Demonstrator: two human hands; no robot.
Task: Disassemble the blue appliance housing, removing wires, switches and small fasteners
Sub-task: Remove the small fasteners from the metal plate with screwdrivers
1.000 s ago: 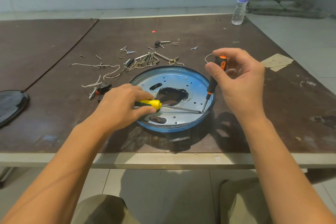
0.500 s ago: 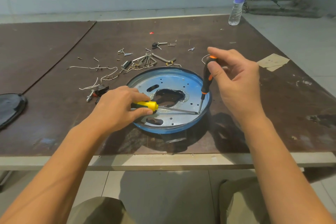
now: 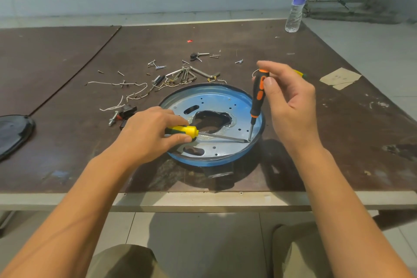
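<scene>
The round blue appliance housing [image 3: 212, 104] lies flat near the table's front edge, with a dark hole in its middle. My left hand [image 3: 146, 135] grips a yellow-handled screwdriver [image 3: 184, 131] laid almost flat, its shaft reaching right across the plate. My right hand [image 3: 286, 99] pinches the top of a black-and-orange screwdriver [image 3: 258, 95] held nearly upright. Both tips meet at one spot by the housing's right rim. Loose white wires [image 3: 126, 95], a black switch part [image 3: 126, 113] and several screws [image 3: 158, 65] lie behind and left of the housing.
Hex keys [image 3: 187, 74] lie just behind the housing. A water bottle [image 3: 296, 4] stands at the table's far right corner. A black round lid [image 3: 13, 133] sits at the left edge, and a paper scrap [image 3: 339, 78] lies at the right.
My right hand has brought the orange screwdriver more upright. The left hand and yellow screwdriver stay put. The camera has shifted slightly.
</scene>
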